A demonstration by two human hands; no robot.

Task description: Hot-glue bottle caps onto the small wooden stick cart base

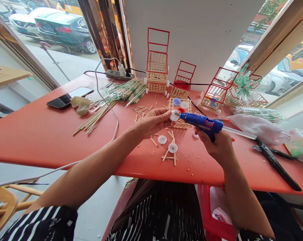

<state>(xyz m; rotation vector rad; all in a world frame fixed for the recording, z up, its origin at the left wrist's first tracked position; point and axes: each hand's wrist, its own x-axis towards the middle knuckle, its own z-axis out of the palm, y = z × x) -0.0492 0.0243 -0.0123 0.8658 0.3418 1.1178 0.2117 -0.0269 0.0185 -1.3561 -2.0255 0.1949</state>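
Red table [41, 134] by a window, cars outside. Both my hands are up over its near middle.

Right hand [220, 145] is wrapped tight round the handle of the blue glue gun [201, 122]. Gun's long axis runs roughly level, right to left; nozzle points left at the cap, glue stick sticks out the back to the right. Can't tell if the trigger is pressed.

Left hand [153, 122] pinches a small white cap [174, 115] between thumb and fingertips, flat face toward the nozzle. Nozzle tip is touching or just short of the cap, can't tell which.

Below my hands on the table: two more white caps [167, 143] and a few short stick offcuts [169, 155]. Just behind the gun, a small stick frame [180, 105] with coloured caps in it. Further back, three red-and-wood stick carts [158, 72]. Bundle of bamboo sticks [108, 103] to the left, phone [69, 97] beyond it, black scissors [276, 160] well off to the right.
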